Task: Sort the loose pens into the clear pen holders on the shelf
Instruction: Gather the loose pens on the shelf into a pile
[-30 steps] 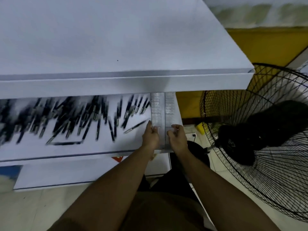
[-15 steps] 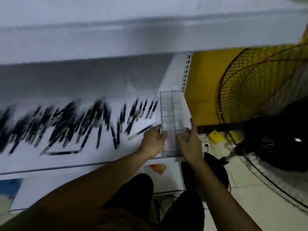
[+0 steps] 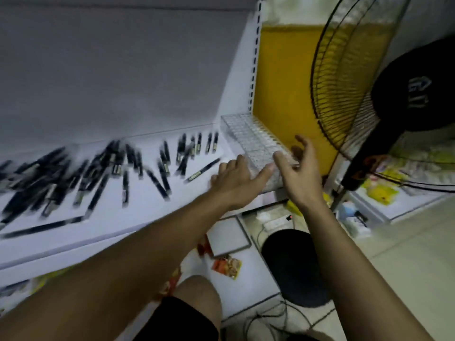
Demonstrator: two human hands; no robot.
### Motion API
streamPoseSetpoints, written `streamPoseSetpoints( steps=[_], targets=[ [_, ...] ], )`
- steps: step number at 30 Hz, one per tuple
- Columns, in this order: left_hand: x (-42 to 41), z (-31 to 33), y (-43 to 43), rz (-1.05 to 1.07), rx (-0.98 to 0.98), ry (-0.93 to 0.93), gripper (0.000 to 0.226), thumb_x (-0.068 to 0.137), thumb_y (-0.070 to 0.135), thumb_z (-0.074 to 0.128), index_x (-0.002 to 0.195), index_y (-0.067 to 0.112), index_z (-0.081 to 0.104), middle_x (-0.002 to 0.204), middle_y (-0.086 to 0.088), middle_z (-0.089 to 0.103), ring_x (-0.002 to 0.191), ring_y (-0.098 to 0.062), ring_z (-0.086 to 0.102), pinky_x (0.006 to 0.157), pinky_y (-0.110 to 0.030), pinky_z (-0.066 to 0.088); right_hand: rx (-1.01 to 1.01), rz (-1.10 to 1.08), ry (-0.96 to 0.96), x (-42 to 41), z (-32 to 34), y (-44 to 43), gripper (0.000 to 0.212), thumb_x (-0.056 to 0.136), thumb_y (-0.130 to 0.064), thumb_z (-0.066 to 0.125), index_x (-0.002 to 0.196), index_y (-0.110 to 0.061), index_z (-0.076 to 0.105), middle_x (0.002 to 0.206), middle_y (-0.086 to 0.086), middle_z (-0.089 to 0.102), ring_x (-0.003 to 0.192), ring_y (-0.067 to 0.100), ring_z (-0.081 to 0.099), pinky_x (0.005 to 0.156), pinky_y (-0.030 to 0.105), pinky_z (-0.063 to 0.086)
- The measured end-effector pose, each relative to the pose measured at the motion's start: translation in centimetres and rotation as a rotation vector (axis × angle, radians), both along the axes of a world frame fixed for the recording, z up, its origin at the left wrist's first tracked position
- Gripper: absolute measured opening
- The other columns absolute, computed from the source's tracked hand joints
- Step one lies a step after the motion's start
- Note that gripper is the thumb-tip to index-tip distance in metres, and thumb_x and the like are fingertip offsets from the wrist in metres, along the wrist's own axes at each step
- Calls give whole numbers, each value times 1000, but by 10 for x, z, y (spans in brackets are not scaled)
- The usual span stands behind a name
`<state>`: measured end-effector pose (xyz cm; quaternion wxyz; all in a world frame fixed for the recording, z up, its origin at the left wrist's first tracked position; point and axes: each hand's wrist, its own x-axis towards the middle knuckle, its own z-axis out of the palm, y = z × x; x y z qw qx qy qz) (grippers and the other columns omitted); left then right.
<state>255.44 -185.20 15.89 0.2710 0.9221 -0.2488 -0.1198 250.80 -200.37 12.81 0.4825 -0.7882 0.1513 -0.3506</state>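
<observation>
Closest in, your left hand (image 3: pixel 236 185) lies flat on the shelf (image 3: pixel 138 217), fingers straight, 1 fingertip against the near end of the clear pen holders (image 3: pixel 248 136). Your right hand (image 3: pixel 301 173) is at its 3 o'clock, fingers spread and loose, gripping nothing. Can't tell if the thumb actually touches the plastic.

The holders run off toward 12 o'clock, at the shelf's right end by the slotted upright (image 3: pixel 253 70), with no pens in them that I can see. So I'd say you're at setup: holders parked, 0 pens sorted.

Next move: swing your left hand to 9 o'clock and pinch 1 pen. The stray pen (image 3: pixel 203 169) is nearest. Then feed it into a slot. The loose pens (image 3: pixel 110 166) are heaped further out at 9 o'clock.

Versus 0.5 s ago, both hands have let go of the holders' near end, and your right fingers have fanned out.
</observation>
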Motion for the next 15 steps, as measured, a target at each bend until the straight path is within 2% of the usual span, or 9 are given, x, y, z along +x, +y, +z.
streamPoseSetpoints(
  steps=[2, 5, 8, 10, 13, 15],
  targets=[
    [1, 8, 9, -26, -2, 48, 104, 83, 86, 22, 158, 16, 1, 167, -4, 4, 153, -25, -1, 121, -49, 11, -113, 24, 87, -5, 8, -2, 65, 96, -50, 63, 151, -26, 39, 152, -2, 47, 138, 18, 45, 109, 40, 42],
    [10, 17, 29, -109, 71, -33, 109, 78, 89, 29, 156, 13, 19, 163, -8, 21, 149, -26, 22, 116, -44, 29, -296, -55, 164, -16, 19, 6, 57, 99, -46, 60, 148, -19, 46, 148, 4, 51, 136, 21, 47, 105, 32, 36],
    [17, 25, 54, -233, 224, -280, 90, 85, 75, 38, 146, 8, 37, 153, -13, 39, 139, -30, 34, 110, -46, 36, -515, -65, 213, -18, 28, 23, 49, 101, -43, 56, 140, -15, 56, 145, 8, 54, 136, 27, 47, 110, 38, 38],
    [22, 29, 76, -261, 306, -414, 77, 91, 67, 39, 141, 10, 41, 147, -14, 43, 134, -32, 38, 107, -48, 37, -638, -55, 255, -16, 36, 35, 48, 101, -42, 56, 139, -13, 57, 148, 11, 52, 142, 30, 40, 116, 43, 33],
    [38, 31, 128, -239, 389, -430, 63, 95, 62, 38, 137, 15, 43, 143, -11, 46, 130, -31, 41, 103, -47, 39, -806, -30, 313, -9, 49, 64, 48, 100, -40, 56, 141, -13, 57, 153, 10, 49, 151, 31, 27, 121, 47, 25],
    [51, 28, 168, -185, 394, -447, 63, 93, 63, 36, 136, 17, 44, 141, -10, 48, 127, -31, 43, 102, -47, 40, -902, 24, 322, 0, 56, 84, 48, 100, -37, 56, 140, -11, 57, 150, 10, 52, 151, 31, 28, 121, 49, 26]
  ],
)
